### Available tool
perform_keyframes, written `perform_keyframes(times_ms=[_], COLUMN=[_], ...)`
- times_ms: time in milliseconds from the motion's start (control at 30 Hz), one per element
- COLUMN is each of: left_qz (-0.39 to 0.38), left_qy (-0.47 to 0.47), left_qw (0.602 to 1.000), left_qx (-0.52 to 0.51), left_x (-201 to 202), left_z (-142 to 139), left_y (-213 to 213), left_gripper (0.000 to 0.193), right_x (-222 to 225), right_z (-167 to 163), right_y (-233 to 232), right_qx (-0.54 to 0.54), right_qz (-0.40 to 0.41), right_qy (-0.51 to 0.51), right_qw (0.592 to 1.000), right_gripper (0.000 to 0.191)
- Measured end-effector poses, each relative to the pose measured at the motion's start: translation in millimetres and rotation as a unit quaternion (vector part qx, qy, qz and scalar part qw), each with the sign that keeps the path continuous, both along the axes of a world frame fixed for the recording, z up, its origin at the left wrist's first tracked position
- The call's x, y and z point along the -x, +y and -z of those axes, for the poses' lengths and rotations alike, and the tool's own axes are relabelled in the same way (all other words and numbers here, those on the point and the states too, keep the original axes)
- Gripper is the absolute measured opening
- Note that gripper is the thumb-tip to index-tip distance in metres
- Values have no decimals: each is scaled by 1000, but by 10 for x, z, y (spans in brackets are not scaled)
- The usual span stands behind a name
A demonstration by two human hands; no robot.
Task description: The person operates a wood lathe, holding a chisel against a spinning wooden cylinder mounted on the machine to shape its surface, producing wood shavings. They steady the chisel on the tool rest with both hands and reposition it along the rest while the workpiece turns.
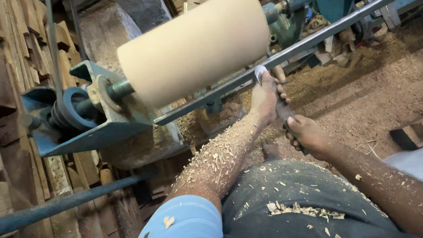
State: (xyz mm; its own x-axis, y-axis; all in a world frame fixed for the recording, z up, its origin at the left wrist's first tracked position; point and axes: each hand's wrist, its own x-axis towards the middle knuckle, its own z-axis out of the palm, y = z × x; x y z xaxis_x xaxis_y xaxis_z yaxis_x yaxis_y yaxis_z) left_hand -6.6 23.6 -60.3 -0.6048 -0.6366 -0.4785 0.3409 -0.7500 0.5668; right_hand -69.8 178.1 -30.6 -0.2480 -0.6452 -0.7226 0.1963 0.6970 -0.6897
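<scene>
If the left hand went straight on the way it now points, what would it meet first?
Probably the metal tool-rest bar, on which the left hand already steadies the chisel; just beyond is the pale wooden cylinder. Depth is unclear.

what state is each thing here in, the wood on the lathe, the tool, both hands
wooden cylinder: mounted between the lathe ends, smooth and pale
chisel: tip resting on the metal rail, near the cylinder
left hand: closed on the chisel near its tip
right hand: closed on the chisel's handle
left forearm: covered with wood shavings
</scene>
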Motion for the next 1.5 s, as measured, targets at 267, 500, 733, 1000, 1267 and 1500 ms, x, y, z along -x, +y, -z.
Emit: perform_keyframes(times_ms=[267, 500, 733, 1000, 1267, 1500], left_qz=[-5, -18, -15, -6, 20, 14], left_qy=[-30, -62, -57, -108, -116, -73], left_qw=[999, 997, 998, 994, 993, 997], left_qx=[33, 34, 22, 24, 20, -3], left_x=[139, 276, 391, 422, 356, 314], left_z=[-293, -260, -96, -178, -292, -242], left_y=[-136, -138, -163, -162, -205, -195], left_gripper=[44, 49, 53, 60, 61, 64], right_x=[45, 58, 148, 108, 37, -16], right_z=[-325, -313, -287, -330, -438, -426], right_y=[-192, -198, -180, -172, -225, -224], right_qx=[-23, -21, -11, 9, -21, -30], right_qz=[13, 34, 42, 51, 63, 47], right_qy=[31, 21, 22, 14, -11, 18], right_qw=[999, 999, 999, 999, 998, 998], right_gripper=[33, 32, 32, 33, 29, 31])
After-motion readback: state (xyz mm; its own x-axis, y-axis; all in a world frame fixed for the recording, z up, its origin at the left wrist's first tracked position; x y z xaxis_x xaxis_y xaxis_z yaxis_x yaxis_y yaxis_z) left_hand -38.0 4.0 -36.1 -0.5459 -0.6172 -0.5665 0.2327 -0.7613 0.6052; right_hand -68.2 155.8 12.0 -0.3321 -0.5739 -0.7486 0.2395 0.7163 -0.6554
